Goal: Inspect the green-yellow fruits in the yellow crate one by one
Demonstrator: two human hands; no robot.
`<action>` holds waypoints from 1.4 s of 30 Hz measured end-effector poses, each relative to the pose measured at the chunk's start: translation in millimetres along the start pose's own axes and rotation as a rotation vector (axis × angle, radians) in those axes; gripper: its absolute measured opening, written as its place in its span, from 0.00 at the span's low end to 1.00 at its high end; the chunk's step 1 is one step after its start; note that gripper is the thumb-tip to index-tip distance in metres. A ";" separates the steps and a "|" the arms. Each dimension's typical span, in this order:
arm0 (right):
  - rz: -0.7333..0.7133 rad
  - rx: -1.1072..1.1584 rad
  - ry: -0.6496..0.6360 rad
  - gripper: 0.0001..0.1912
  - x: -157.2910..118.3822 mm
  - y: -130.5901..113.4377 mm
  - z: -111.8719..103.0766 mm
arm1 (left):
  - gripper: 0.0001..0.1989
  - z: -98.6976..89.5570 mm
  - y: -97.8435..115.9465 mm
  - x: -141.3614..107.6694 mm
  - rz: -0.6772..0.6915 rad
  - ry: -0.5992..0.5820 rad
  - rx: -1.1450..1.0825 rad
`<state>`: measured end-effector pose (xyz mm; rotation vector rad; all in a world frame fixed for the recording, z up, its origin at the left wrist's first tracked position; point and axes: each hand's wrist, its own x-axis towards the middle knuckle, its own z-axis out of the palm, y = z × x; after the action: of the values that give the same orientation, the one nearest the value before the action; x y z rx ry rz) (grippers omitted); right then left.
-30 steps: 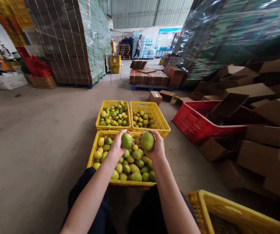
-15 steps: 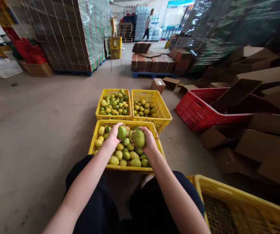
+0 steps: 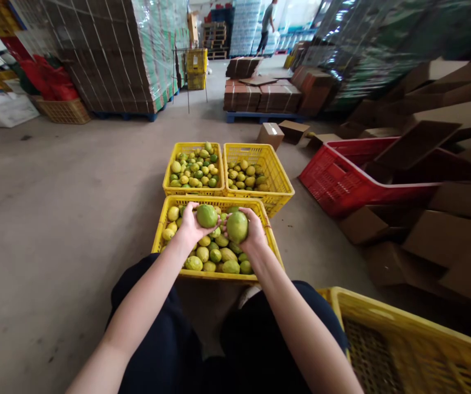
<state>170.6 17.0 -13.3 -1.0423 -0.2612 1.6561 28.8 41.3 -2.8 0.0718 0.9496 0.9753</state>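
Observation:
Both my hands are above a yellow plastic crate [image 3: 218,277] full of yellow and green lemons [image 3: 230,266]. A round green lemon [image 3: 206,216] rests in my left hand [image 3: 190,225], with the thumb along its upper side. My right hand [image 3: 255,232] grips a larger green lemon [image 3: 237,227] from its right side. The two fruits are held side by side, a small gap apart. Some of the fingers are hidden behind the fruit.
Behind stand two more yellow crates, a fuller left one [image 3: 193,191] and a right one [image 3: 279,180] with fewer lemons. A red crate [image 3: 329,186] and cardboard boxes [image 3: 444,241] lie right. Another yellow crate [image 3: 408,317] is by my right knee. A person [image 3: 266,27] is far back.
The left hand has turned more palm-up under its lemon, and the right lemon has turned slightly. The view has tilted down a little. The distant person has moved right.

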 end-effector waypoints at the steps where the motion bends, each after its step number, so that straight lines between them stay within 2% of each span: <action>1: 0.031 0.025 0.035 0.13 0.7 -2.9 0.2 | 0.13 2.1 1.1 -3.4 -0.001 -0.010 -0.016; 3: 0.108 0.077 0.110 0.14 1.5 -9.5 0.4 | 0.15 5.6 2.9 -8.2 -0.001 -0.028 -0.028; 7: 0.083 0.146 0.166 0.14 0.6 -22.4 0.3 | 0.19 11.1 5.9 -13.6 -0.040 -0.083 -0.019; 13: 0.037 0.293 0.132 0.14 -5.9 -40.2 3.3 | 0.23 19.5 8.6 -26.4 -0.121 -0.138 -0.026; 19: 0.077 0.431 0.038 0.14 -11.1 -47.8 11.5 | 0.22 23.5 3.4 -26.2 -0.148 -0.175 -0.001; 24: 0.052 0.350 0.037 0.16 -13.3 -42.8 21.5 | 0.17 21.6 2.3 -21.8 -0.043 -0.340 0.053; 26: 0.017 0.277 0.024 0.18 -16.6 -41.7 25.6 | 0.14 21.7 4.2 -22.1 0.023 -0.370 0.051; 28: -0.033 0.206 0.021 0.18 -20.6 -41.7 28.9 | 0.11 22.5 6.6 -23.0 0.082 -0.336 0.019; 31: -0.108 0.138 0.067 0.11 -24.3 -42.1 32.0 | 0.09 24.6 9.4 -24.0 0.153 -0.283 -0.031; 34: -0.161 0.144 0.109 0.08 -22.1 -40.7 33.9 | 0.10 27.1 9.7 -23.6 0.183 -0.318 -0.054; 36: -0.185 0.162 0.091 0.08 -17.7 -38.5 34.5 | 0.11 28.4 9.1 -22.3 0.181 -0.358 -0.036; 39: -0.163 0.182 0.043 0.11 -10.2 -35.2 33.3 | 0.14 28.6 8.8 -20.0 0.162 -0.376 0.034; 42: -0.084 0.220 0.055 0.14 -6.5 -33.5 30.1 | 0.16 27.3 10.2 -18.7 0.139 -0.318 0.068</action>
<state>171.0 33.6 29.0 -0.8970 -0.0831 1.5398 37.5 43.1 30.7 0.3442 0.6903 1.0236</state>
